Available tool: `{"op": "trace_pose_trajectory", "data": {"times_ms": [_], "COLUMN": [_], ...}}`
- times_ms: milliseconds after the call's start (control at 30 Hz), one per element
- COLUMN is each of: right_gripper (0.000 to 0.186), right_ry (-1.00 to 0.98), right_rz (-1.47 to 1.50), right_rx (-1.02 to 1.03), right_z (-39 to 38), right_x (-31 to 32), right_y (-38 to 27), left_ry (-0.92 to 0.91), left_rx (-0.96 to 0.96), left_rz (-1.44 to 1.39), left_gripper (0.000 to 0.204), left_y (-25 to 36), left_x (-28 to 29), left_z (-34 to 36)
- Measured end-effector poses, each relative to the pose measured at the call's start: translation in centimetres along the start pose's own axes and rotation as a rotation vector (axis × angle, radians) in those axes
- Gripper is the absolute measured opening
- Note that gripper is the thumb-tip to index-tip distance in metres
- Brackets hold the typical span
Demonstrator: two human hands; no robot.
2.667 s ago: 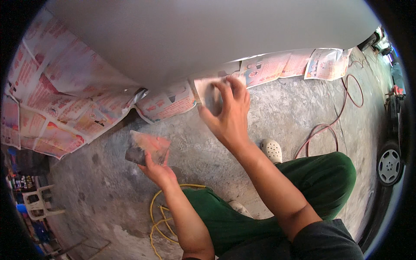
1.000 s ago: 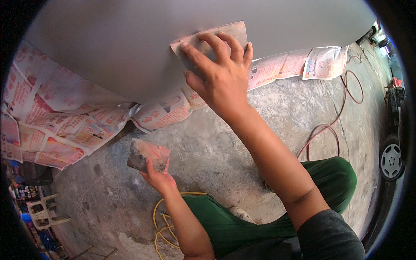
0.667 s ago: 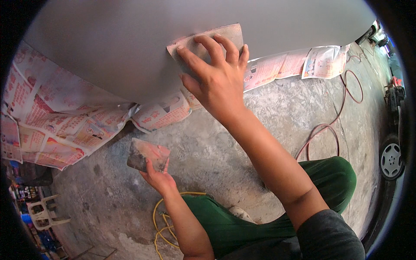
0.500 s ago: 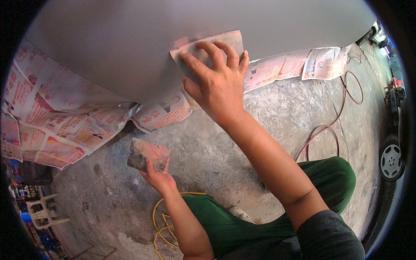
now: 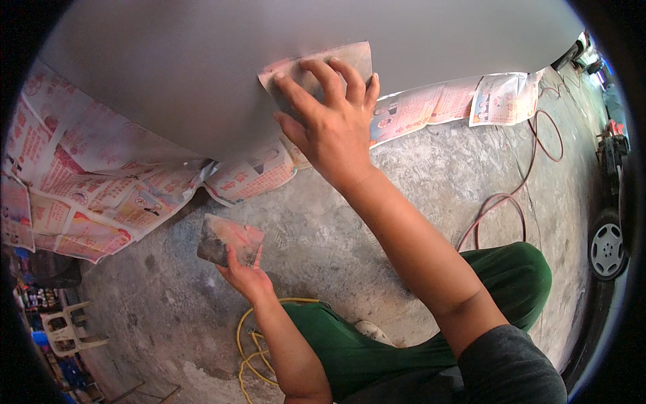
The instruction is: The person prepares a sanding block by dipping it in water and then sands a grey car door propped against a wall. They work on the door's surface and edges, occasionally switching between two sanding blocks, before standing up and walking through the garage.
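Observation:
A large smooth grey panel [image 5: 202, 67], which looks like car bodywork, curves across the top of the view. My right hand [image 5: 333, 124] presses a sheet of sandpaper [image 5: 356, 59] against it, fingers bent and somewhat spread over the paper. The sheet's upper edge shows beyond the fingertips; the rest lies under the hand. Lower down, over the floor, my left hand [image 5: 247, 275] holds a dusty grey-and-pink piece of sandpaper [image 5: 225, 237]. The thumb is on its near face and the other fingers are mostly behind it.
Printed masking paper [image 5: 101, 195] hangs beneath the panel at left, with more masking paper [image 5: 431, 108] at right. A yellow hose [image 5: 243, 330] lies by my leg, a red hose [image 5: 498, 198] farther right. A plastic chair [image 5: 64, 330] and a car wheel [image 5: 607, 250] flank the concrete floor.
My right hand and its sandpaper have slid slightly left and up along the panel. My left hand and its sheet have stayed almost still.

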State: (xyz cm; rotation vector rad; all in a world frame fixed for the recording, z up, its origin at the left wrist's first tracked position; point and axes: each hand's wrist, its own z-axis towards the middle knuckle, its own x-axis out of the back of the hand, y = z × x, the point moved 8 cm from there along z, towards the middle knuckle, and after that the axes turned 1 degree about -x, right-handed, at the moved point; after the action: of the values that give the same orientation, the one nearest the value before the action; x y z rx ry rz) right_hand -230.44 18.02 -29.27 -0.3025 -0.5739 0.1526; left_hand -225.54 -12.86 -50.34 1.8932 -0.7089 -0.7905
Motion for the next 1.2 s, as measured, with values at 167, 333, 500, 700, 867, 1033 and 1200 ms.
{"op": "trace_pose_trajectory", "data": {"times_ms": [167,333,500,700,867,1033,1200], "right_gripper": [0.054,0.054,0.053,0.055,0.052,0.054,0.056], "right_ry": [-0.006,0.013,-0.032,0.004,0.025,-0.082,-0.062], "right_rz": [0.007,-0.004,0.027,-0.001,-0.007,-0.021,0.016], "right_rx": [-0.010,0.020,-0.021,0.039,0.044,0.003,-0.045], "right_z": [-0.1,0.0,-0.8,0.1,0.1,-1.1,-0.9], "right_x": [0.4,-0.1,0.2,0.4,-0.4,-0.7,0.5], "right_y": [-0.1,0.5,0.5,-0.5,0.0,0.3,0.5], "left_ry": [-0.004,-0.004,-0.018,0.022,-0.029,0.021,-0.013], "left_rx": [0.010,0.020,0.001,0.017,0.021,0.027,0.032], "left_rz": [-0.011,-0.007,-0.014,-0.024,-0.019,-0.029,-0.009], "left_gripper": [0.081,0.075,0.074,0.077,0.086,0.090,0.097], "left_y": [0.5,0.4,0.5,0.4,0.2,0.1,0.5], "left_x": [-0.3,-0.3,-0.2,-0.1,-0.1,0.1,-0.2], "left_z": [-0.6,-0.7,-0.6,-0.6,-0.3,-0.3,-0.6]}}
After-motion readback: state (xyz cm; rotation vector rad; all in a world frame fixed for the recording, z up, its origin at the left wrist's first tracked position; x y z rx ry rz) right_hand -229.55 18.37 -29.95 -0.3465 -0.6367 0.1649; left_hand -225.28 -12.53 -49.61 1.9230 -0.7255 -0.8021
